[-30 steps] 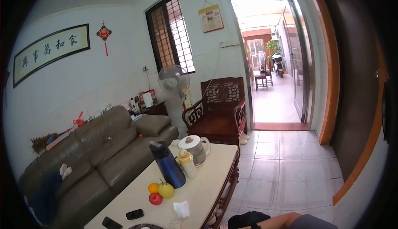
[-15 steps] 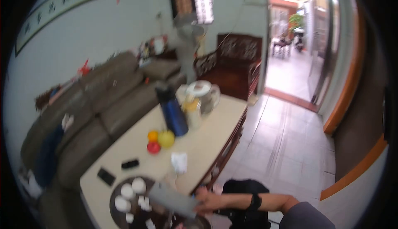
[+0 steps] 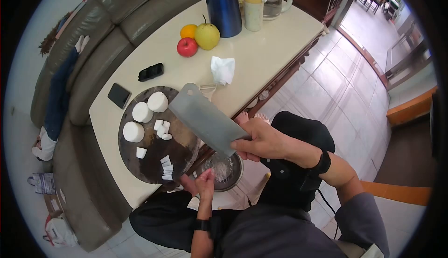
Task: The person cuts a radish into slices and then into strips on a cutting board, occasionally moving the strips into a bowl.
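Note:
My right hand (image 3: 261, 141) grips a wide grey cleaver (image 3: 200, 118) by its handle end, the blade raised at a slant over the right side of a dark round cutting board (image 3: 140, 164). On the board are 3 thick white rounds (image 3: 157, 102) and several small cut white pieces (image 3: 167, 167). My left hand (image 3: 204, 183) is below the board's edge, fingers drawn together; I cannot tell what is between them. Beside it, lower than the tabletop, sits a metal bowl (image 3: 238, 176) with thin white shreds inside. A pale peeler (image 3: 208, 89) shows partly behind the blade.
On the cream table (image 3: 275, 43) stand a blue flask (image 3: 223, 8), a yellow-topped bottle (image 3: 253, 13) and a glass jug (image 3: 273, 3). An apple (image 3: 187, 47), pear (image 3: 207, 36), orange (image 3: 188, 31), tissue (image 3: 223, 70) and phone (image 3: 119, 95) lie nearer. A person (image 3: 58, 94) is on the sofa (image 3: 95, 62).
The view has tilted down from the room to the table and my lap. My left hand and the bowl now show clearly. The cleaver stays in my right hand.

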`<state>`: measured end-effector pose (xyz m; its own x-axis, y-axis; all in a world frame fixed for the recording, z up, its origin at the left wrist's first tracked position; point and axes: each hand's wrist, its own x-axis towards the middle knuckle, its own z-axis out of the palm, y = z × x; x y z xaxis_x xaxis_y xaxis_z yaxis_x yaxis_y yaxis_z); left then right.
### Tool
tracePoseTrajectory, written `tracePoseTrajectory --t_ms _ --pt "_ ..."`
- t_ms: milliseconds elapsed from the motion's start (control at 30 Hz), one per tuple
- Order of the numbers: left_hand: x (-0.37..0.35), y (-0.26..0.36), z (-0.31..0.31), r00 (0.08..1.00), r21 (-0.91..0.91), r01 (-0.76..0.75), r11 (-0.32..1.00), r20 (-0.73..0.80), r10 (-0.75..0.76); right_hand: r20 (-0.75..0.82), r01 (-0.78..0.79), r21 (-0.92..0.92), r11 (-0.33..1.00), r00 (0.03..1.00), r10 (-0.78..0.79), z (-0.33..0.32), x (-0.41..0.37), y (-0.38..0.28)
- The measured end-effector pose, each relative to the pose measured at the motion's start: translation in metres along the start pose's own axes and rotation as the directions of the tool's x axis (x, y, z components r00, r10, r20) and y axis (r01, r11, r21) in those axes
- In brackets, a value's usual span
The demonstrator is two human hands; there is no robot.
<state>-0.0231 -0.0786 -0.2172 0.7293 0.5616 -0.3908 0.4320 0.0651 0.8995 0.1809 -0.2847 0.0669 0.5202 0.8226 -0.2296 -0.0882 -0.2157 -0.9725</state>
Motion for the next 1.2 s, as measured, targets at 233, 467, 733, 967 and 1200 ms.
tracePoseTrajectory --t_ms 233,467,733,967,1200 --pt "0.009 -0.007 -0.007 0.987 0.068 -0.158 0.985 -0.024 0.160 -0.039 -0.020 -0.008 1.000 0.999 0.020 0.004 -0.001 -0.006" --pt "0.010 0.006 -0.012 0.970 0.288 -0.237 0.928 0.012 0.244 -0.012 -0.039 0.007 0.999 0.999 0.039 0.006 0.001 -0.005" --pt "0.006 0.009 -0.010 0.977 0.078 -0.193 0.978 -0.080 0.199 -0.030 -0.064 -0.009 0.998 0.998 0.063 0.008 0.003 -0.006" --pt "0.004 0.020 -0.009 0.842 0.475 -0.475 0.741 0.001 0.539 0.001 0.002 -0.079 0.997 1.000 -0.002 0.008 0.005 0.003" --pt "0.005 -0.002 -0.001 0.916 0.372 -0.314 0.873 -0.121 0.382 -0.010 -0.068 -0.078 0.995 0.998 0.067 0.012 0.004 -0.008"
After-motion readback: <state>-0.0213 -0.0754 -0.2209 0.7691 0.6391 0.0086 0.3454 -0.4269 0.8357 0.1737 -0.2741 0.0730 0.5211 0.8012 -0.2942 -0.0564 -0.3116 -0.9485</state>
